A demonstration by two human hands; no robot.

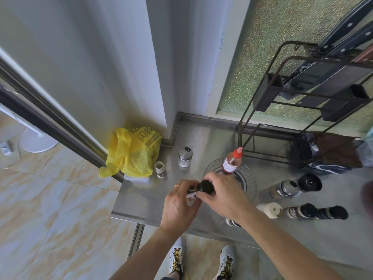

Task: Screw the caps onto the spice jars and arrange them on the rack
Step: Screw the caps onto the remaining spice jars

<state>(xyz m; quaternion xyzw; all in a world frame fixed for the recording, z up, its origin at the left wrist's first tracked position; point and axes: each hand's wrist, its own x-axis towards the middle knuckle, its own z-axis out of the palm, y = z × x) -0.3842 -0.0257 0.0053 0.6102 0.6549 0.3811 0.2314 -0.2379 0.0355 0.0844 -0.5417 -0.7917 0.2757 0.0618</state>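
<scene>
Over the steel counter (141, 203), my left hand (178, 205) grips a small spice jar (191, 194) by its body. My right hand (224, 194) is closed on the jar's black cap (205, 187), which sits at the jar's top. A small uncapped jar (160, 168) stands to the left, near a steel shaker (185, 157). A bottle with an orange cap (232, 161) stands on a clear round turntable rack (250, 178). To the right stand several capped jars: one with a large black cap (309, 182), a steel one (284, 189), a white-capped one (271, 210) and two dark ones (300, 211).
A yellow plastic bag (133, 152) lies at the counter's back left corner. A dark wire rack (302, 110) holding knives stands at the back right, with dark cloths (333, 152) under it. The counter's front edge is just below my hands; my shoes show on the tiled floor.
</scene>
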